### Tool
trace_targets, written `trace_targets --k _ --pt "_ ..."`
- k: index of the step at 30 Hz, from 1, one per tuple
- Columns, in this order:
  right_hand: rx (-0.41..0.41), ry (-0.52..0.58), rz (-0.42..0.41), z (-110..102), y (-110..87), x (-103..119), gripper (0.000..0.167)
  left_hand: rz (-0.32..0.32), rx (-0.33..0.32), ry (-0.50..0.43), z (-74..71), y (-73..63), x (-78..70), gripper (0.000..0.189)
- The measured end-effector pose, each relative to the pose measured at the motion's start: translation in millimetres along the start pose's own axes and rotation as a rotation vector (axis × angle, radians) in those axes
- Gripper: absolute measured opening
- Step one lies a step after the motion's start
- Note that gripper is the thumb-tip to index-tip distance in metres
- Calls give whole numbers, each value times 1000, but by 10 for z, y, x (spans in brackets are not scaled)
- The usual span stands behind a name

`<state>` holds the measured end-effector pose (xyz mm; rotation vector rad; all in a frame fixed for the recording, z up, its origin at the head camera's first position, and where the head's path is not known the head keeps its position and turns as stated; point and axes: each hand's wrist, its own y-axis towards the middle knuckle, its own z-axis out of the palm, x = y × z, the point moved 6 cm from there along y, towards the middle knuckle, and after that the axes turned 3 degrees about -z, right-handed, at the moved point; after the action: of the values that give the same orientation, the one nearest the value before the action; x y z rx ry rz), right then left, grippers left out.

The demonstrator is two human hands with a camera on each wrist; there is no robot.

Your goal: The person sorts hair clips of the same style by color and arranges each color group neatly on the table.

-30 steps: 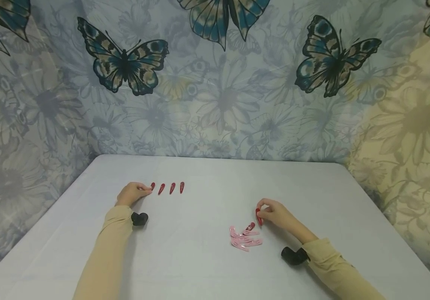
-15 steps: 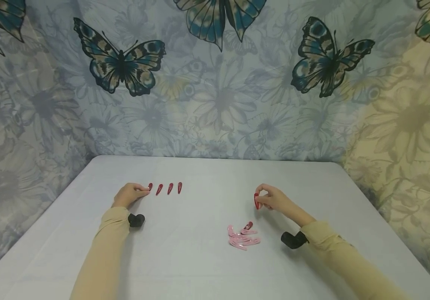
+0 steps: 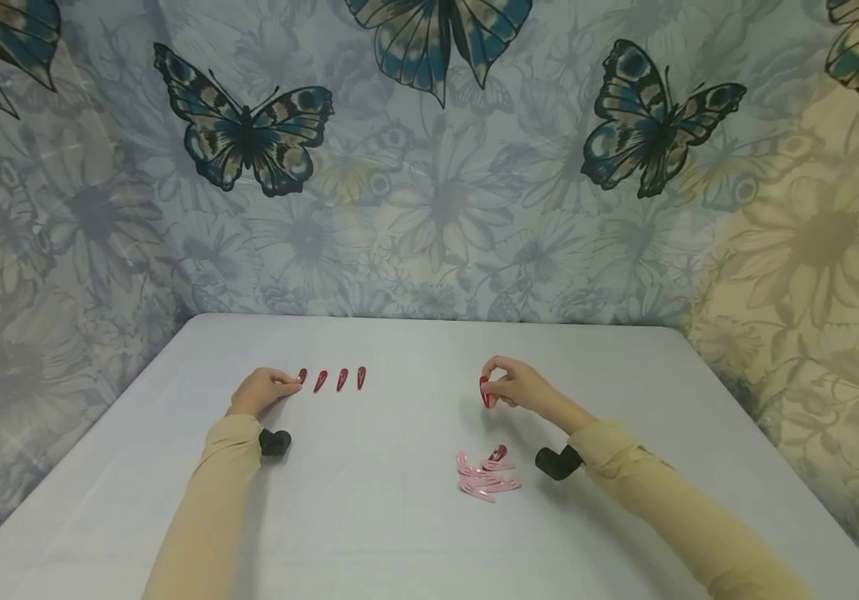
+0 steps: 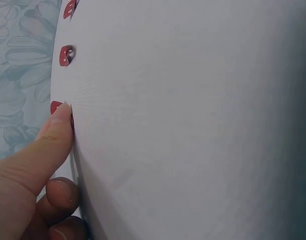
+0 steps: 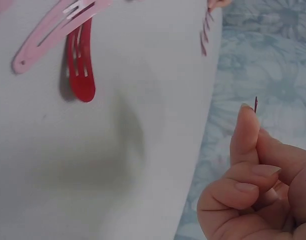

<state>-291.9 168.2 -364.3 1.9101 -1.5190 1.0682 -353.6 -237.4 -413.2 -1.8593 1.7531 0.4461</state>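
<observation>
Several red snap hair clips stand in a short row on the table's far left. At the leftmost red hair clip point(image 3: 303, 375), my left hand point(image 3: 255, 392) pinches with thumb and forefinger; the thumb covers most of that clip in the left wrist view. My right hand point(image 3: 525, 388) holds another red hair clip point(image 3: 485, 392) above the table, between thumb and forefinger. Only a thin edge of this clip point(image 5: 256, 104) shows in the right wrist view. Below that hand lies a loose pile of pink hair clips point(image 3: 477, 482), with one red hair clip point(image 5: 83, 70) partly under a pink one.
A white-covered table point(image 3: 392, 533) carries everything. Behind it hangs a cloth backdrop point(image 3: 444, 250) with butterflies and flowers. Each wrist wears a black camera, the right one point(image 3: 558, 463) close beside the pink pile.
My right hand has lifted the red hair clip away from beside the pile, moving up toward the far side and then left. My left hand has stayed at the row's left end.
</observation>
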Motion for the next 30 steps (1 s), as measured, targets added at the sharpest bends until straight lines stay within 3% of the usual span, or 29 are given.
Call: trace_targets --k 10,30 --pt "-11 58 7 128 170 110 12 -9 1 -7 7 13 19 31" --pt "-2 206 40 423 527 95 18 0 -4 9 18 36 40 31"
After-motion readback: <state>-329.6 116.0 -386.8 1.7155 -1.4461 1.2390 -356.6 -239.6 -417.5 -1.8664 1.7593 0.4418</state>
